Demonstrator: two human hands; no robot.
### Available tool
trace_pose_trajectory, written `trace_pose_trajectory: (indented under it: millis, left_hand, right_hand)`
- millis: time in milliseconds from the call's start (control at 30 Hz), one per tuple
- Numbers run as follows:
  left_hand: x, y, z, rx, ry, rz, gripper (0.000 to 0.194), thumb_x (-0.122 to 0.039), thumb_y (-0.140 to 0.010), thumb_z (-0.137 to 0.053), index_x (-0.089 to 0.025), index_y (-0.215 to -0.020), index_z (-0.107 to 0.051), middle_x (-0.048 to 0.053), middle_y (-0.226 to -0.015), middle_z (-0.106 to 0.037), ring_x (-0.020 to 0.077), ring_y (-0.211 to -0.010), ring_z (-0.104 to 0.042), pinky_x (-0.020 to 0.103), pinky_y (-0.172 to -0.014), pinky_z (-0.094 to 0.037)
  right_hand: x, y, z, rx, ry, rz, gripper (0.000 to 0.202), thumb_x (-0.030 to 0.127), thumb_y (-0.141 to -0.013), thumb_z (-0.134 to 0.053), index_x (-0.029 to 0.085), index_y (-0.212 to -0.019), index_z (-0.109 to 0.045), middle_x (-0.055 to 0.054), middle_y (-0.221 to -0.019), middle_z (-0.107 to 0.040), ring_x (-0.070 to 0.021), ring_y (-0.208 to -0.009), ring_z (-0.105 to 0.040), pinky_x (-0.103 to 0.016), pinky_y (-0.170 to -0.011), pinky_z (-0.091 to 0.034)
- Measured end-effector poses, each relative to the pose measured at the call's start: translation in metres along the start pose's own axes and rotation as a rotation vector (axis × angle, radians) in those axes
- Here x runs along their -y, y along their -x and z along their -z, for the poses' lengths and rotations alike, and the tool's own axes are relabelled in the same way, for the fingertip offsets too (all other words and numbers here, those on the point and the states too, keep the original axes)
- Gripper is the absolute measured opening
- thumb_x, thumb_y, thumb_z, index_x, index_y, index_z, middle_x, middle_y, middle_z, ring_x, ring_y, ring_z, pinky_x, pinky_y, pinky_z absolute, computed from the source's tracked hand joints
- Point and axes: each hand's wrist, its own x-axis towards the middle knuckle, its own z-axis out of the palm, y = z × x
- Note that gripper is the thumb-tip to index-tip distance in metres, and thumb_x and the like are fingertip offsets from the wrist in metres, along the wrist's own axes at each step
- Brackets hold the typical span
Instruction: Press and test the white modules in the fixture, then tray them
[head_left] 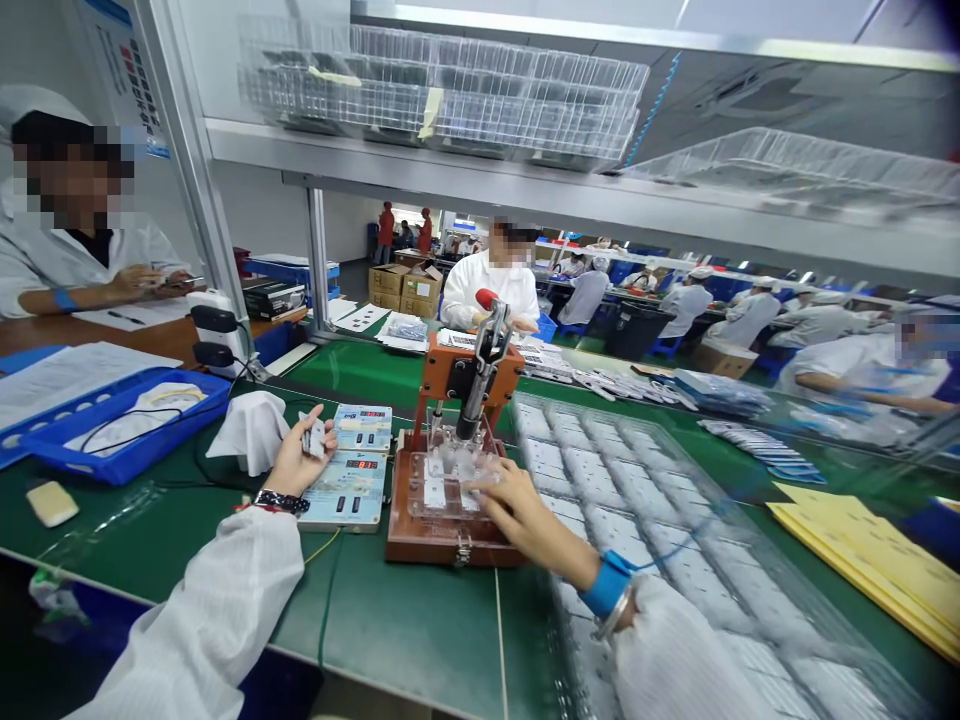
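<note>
My left hand (pixel 298 458) is closed around a few small white, flat pieces (pixel 315 437), beside two light-blue meter boxes (pixel 346 488) with red digits. My right hand (pixel 521 508) reaches onto the clear plastic fixture (pixel 420 505) of a toggle press (pixel 441 380); its fingers are stretched out and slightly apart, touching the fixture's right side. Inside the fixture a white flat piece (pixel 434 494) lies at left, and another sits partly under my right fingertips. The press has a brown base (pixel 427 550), an orange frame and a red-tipped lever (pixel 487 299).
A large clear tray (pixel 559 480) of white pieces lies right of the press, with yellow sheets (pixel 870 560) beyond. At left are a blue tray (pixel 127 455), a white cloth (pixel 251 430) and a sponge-like block (pixel 52 504). A shelf (pixel 465 175) crosses overhead. Co-workers sit across and at left.
</note>
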Motion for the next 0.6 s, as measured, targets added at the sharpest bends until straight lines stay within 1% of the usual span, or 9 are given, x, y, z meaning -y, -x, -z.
trace_pose_trajectory:
  millis: [67,133,167,200,300,367,467,533,600]
  left_hand:
    - [0.0,0.001,-0.001,-0.009,-0.002,-0.001,0.019,-0.008,-0.086,-0.039,-0.018,-0.097,-0.052,0.002,-0.072,-0.047,0.0096,-0.049,-0.042,0.019,-0.043,-0.04]
    - [-0.001,0.002,-0.003,-0.022,-0.006,0.001,0.019,-0.008,-0.086,-0.04,-0.018,-0.095,-0.053,0.003,-0.072,-0.047,0.0095,-0.049,-0.042,0.019,-0.043,-0.04]
    - [-0.001,0.003,-0.004,-0.031,-0.007,0.003,0.019,-0.008,-0.086,-0.04,-0.017,-0.094,-0.054,0.003,-0.072,-0.047,0.0094,-0.049,-0.042,0.019,-0.043,-0.04]
    - [-0.001,0.003,-0.005,-0.04,-0.008,0.006,0.02,-0.008,-0.086,-0.04,-0.017,-0.093,-0.055,0.003,-0.073,-0.047,0.0092,-0.049,-0.043,0.019,-0.042,-0.041]
    - [-0.001,0.006,-0.008,-0.073,0.0,0.024,0.023,-0.007,-0.086,-0.037,-0.017,-0.091,-0.057,0.004,-0.074,-0.047,0.0089,-0.049,-0.044,0.019,-0.041,-0.042]
    - [-0.002,0.008,-0.011,-0.104,0.012,0.04,0.025,-0.004,-0.085,-0.036,-0.016,-0.089,-0.057,0.004,-0.074,-0.047,0.0086,-0.049,-0.045,0.018,-0.04,-0.043]
    - [-0.003,0.01,-0.016,-0.174,0.009,0.046,0.03,0.0,-0.082,-0.034,-0.016,-0.089,-0.059,0.004,-0.075,-0.048,0.0087,-0.049,-0.046,0.018,-0.037,-0.043]
    - [-0.004,0.012,-0.019,-0.207,0.011,0.063,0.033,0.001,-0.081,-0.034,-0.017,-0.089,-0.06,0.004,-0.074,-0.049,0.0092,-0.049,-0.047,0.018,-0.035,-0.045]
    - [-0.005,0.014,-0.02,-0.217,0.005,0.078,0.034,0.0,-0.081,-0.034,-0.019,-0.088,-0.061,0.003,-0.073,-0.05,0.0095,-0.049,-0.047,0.019,-0.035,-0.047]
  right_hand:
    - [0.0,-0.002,-0.006,0.093,0.069,-0.001,0.028,0.034,-0.092,-0.045,0.029,-0.113,-0.062,-0.009,-0.135,-0.047,-0.0304,-0.127,-0.036,-0.057,-0.099,-0.034]
    - [-0.002,-0.008,-0.008,0.143,0.071,0.009,0.031,0.043,-0.089,-0.049,0.027,-0.112,-0.062,-0.009,-0.138,-0.044,-0.0328,-0.133,-0.028,-0.059,-0.103,-0.028]
    - [-0.004,-0.011,-0.009,0.141,0.054,0.019,0.032,0.045,-0.088,-0.051,0.026,-0.112,-0.061,-0.009,-0.137,-0.044,-0.0328,-0.133,-0.026,-0.058,-0.104,-0.027]
    - [-0.005,-0.015,-0.009,0.127,0.033,0.028,0.034,0.045,-0.086,-0.053,0.023,-0.112,-0.06,-0.009,-0.135,-0.046,-0.0319,-0.133,-0.027,-0.055,-0.105,-0.028]
    - [-0.005,-0.021,-0.011,0.038,0.006,0.064,0.038,0.041,-0.086,-0.057,0.019,-0.116,-0.056,-0.009,-0.124,-0.056,-0.0256,-0.124,-0.04,-0.044,-0.104,-0.033]
    - [-0.001,-0.022,-0.014,0.018,0.053,0.117,0.036,0.04,-0.086,-0.056,0.019,-0.116,-0.056,-0.008,-0.123,-0.057,-0.0217,-0.121,-0.044,-0.039,-0.105,-0.032]
    - [0.009,-0.024,-0.018,0.11,0.187,0.202,0.039,0.042,-0.091,-0.049,0.022,-0.123,-0.052,-0.007,-0.134,-0.049,-0.0196,-0.126,-0.038,-0.037,-0.108,-0.027]
    - [0.016,-0.025,-0.019,0.188,0.271,0.197,0.042,0.045,-0.093,-0.043,0.025,-0.129,-0.047,-0.005,-0.138,-0.045,-0.0209,-0.127,-0.037,-0.039,-0.108,-0.025]
    - [0.021,-0.026,-0.018,0.223,0.317,0.171,0.044,0.047,-0.093,-0.04,0.027,-0.132,-0.044,-0.005,-0.139,-0.044,-0.0217,-0.125,-0.039,-0.041,-0.108,-0.025]
